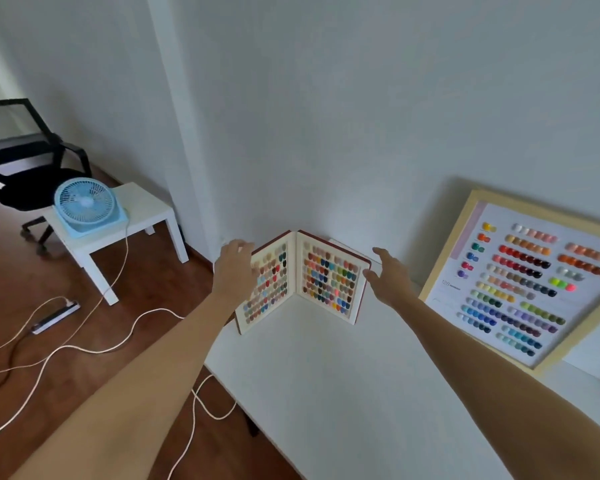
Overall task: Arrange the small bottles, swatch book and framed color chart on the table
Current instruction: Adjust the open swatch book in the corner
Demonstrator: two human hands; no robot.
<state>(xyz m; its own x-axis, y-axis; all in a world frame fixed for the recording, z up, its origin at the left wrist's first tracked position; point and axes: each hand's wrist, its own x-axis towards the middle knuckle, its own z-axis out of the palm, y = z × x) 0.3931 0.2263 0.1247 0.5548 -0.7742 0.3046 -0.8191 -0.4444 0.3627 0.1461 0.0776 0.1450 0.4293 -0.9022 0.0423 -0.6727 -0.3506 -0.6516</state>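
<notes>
The swatch book [326, 278] stands upright and open on the far left corner of the white table [343, 393], its two pages of coloured nail tips facing me. My left hand [234, 268] rests against the outer edge of the left cover, fingers curled over it. My right hand [388, 271] hovers beside the right cover with fingers apart, close to its edge; contact is unclear. The framed color chart [520, 282], in a pale wood frame, leans against the wall at the right. No small bottles are in view.
Left of the table stand a small white side table [146, 220] with a blue fan [85, 206] on it, and a black office chair [25, 168]. A power strip [54, 317] and white cables [118, 344] lie on the wooden floor.
</notes>
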